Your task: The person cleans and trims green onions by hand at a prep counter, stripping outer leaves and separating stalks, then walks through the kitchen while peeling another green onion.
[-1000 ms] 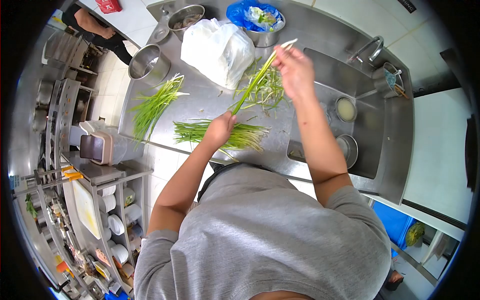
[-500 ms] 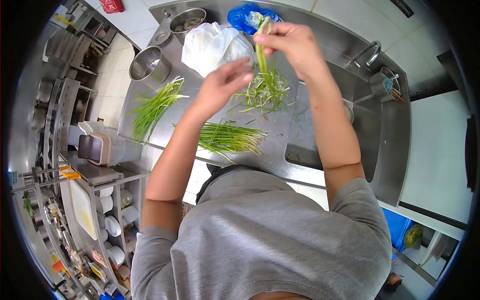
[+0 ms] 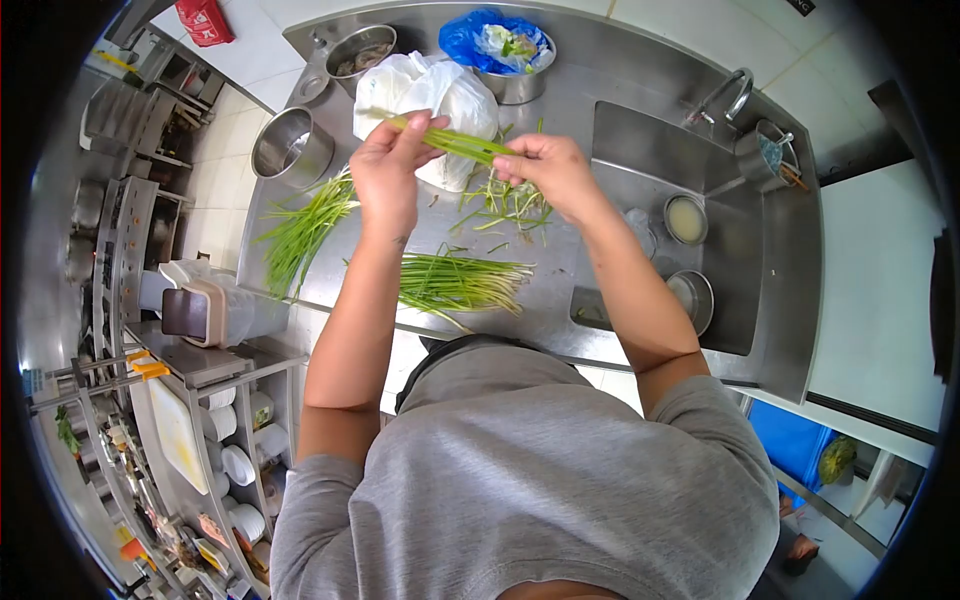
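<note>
A green onion stalk (image 3: pixel 468 147) stretches between my two hands above the steel counter. My left hand (image 3: pixel 390 178) is closed around one end, with the tip sticking out past the thumb. My right hand (image 3: pixel 552 174) pinches the other end between thumb and fingers. Under my right hand lies a loose heap of green onion scraps (image 3: pixel 508 208). Closer to my body rests a neat bunch of green onions (image 3: pixel 465 282), white ends pointing right. Another bunch (image 3: pixel 308 235) lies at the left edge of the counter.
Behind my hands sit a white plastic bag (image 3: pixel 432 85) and a pot (image 3: pixel 517 88) with a blue bag (image 3: pixel 475 38). Steel pots (image 3: pixel 292 147) stand at the left. The sink (image 3: pixel 735 240) at right holds a bowl of cloudy liquid (image 3: pixel 686 220) and a metal pot (image 3: pixel 691 298).
My right hand has come down and towards me from beside the blue bag. My left hand has shifted left and closed on the green onion, which now lies nearly level between both hands.
</note>
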Demonstrator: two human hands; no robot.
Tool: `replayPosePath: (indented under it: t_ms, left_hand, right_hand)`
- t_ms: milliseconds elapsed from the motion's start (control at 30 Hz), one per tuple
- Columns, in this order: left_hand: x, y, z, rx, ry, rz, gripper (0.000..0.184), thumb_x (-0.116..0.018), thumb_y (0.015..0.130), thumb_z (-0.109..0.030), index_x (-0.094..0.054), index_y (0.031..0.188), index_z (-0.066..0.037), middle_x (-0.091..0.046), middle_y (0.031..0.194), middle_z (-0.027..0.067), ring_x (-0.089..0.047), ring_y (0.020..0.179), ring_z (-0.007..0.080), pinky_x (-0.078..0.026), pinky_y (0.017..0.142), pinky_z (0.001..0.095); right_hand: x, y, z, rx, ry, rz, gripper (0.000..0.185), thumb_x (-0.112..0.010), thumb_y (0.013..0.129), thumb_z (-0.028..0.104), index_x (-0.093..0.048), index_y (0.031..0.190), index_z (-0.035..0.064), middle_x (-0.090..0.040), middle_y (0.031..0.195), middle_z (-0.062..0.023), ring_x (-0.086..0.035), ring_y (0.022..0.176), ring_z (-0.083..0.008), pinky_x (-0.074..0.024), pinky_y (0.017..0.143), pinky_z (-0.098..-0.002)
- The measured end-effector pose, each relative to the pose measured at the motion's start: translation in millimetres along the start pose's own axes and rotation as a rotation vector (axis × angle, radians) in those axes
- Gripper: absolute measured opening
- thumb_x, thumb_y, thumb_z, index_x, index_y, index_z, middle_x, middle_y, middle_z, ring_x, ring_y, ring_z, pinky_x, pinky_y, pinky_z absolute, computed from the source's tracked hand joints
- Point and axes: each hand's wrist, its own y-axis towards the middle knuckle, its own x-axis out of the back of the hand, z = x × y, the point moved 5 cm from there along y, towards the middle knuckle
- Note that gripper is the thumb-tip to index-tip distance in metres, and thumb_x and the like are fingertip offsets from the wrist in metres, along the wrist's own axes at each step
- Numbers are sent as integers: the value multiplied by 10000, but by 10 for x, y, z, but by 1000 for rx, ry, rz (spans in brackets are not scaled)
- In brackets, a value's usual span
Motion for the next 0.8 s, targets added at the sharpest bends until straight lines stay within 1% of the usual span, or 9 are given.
replayPosePath:
  t_ms: [133, 233, 267, 333, 533, 633, 733, 767, 800]
  left_hand:
    - [316, -53, 59, 22, -34, -143, 242, -571, 887, -169, -566, 989, 50, -651, 927, 166, -645, 790, 197, -539, 716, 312]
    - [529, -105, 45, 55, -51, -222, 234, -564, 891, -166, -564, 991, 45, -647, 934, 171, -646, 787, 194, -542, 702, 302]
    - [599, -113, 43, 38, -68, -248, 243, -582, 880, -180, -570, 981, 41, -653, 897, 162, -646, 749, 187, -543, 669, 295]
    - [722, -132, 14, 42, -87, -274, 235, -578, 883, -180, -571, 976, 35, -652, 898, 159, -646, 756, 187, -545, 663, 294]
    - [1169, -123, -38, 41, -138, -383, 198, -565, 889, -160, -576, 974, 19, -649, 932, 161, -645, 754, 168, -546, 654, 271]
    - [1397, -120, -95, -20, -135, -386, 183, -562, 891, -153, -578, 967, 12, -650, 921, 157, -645, 758, 165, -546, 653, 262]
    - [1404, -152, -100, 13, -57, -383, 166, -565, 887, -149, -586, 948, 4, -654, 909, 136, -636, 727, 148, -538, 633, 246]
    - [1350, -170, -88, 28, -20, -376, 168, -569, 885, -152, -587, 945, 4, -655, 907, 132, -633, 720, 143, -536, 631, 243]
    - [1211, -201, -67, 37, 56, -315, 176, -581, 878, -161, -593, 930, 7, -660, 894, 124, -623, 692, 132, -529, 625, 239]
  right_hand:
    - [106, -86, -25, -12, 33, 24, 169, -663, 803, 136, -644, 883, -12, -639, 724, -35, -551, 629, -75, -453, 591, -221]
    - [158, -126, -65, -12, -16, 70, 168, -650, 815, 128, -636, 900, -16, -638, 728, -43, -549, 631, -80, -454, 593, -223]
    - [178, -140, -71, -24, -14, 64, 161, -648, 817, 122, -635, 898, -16, -633, 728, -41, -547, 637, -78, -451, 596, -220]
    - [206, -173, -60, -50, -11, 53, 146, -644, 820, 109, -632, 893, -16, -624, 729, -38, -543, 648, -75, -443, 602, -213]
    - [430, -230, -85, -87, 15, -35, 135, -630, 821, 87, -631, 906, -17, -624, 739, -36, -545, 655, -75, -443, 615, -216]
    - [626, -224, -196, -98, 53, -128, 169, -634, 813, 90, -631, 940, -23, -634, 770, -43, -558, 675, -93, -451, 650, -219]
    - [674, -191, -303, 56, -172, -190, 220, -659, 796, 127, -641, 974, 1, -649, 752, -45, -567, 651, -105, -465, 641, -244]
    - [637, -178, -314, 155, -247, -210, 222, -657, 797, 139, -644, 983, 20, -651, 758, -48, -572, 658, -110, -466, 651, -247]
    - [492, -168, -258, 251, -322, -232, 225, -655, 798, 151, -646, 992, 38, -653, 764, -51, -578, 666, -116, -467, 661, -250]
